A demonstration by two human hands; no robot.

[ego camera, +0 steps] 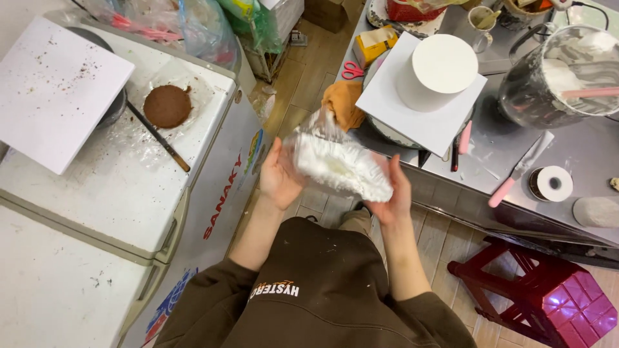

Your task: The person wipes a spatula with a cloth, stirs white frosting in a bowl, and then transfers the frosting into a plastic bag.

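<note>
Currently we are kneading a cream-filled piping bag (pixel 338 164) between both palms, left hand (pixel 278 175) and right hand (pixel 394 193) pressed against its ends, held mid-air beside the frosted white cake (pixel 438 71); twisting it shut likely follows.

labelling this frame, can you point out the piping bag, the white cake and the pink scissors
piping bag (pixel 342 169), head view, on its cream-filled middle between the hands
white cake (pixel 438 67), head view, on its flat top
pink scissors (pixel 352 70), head view, on the handles
</note>
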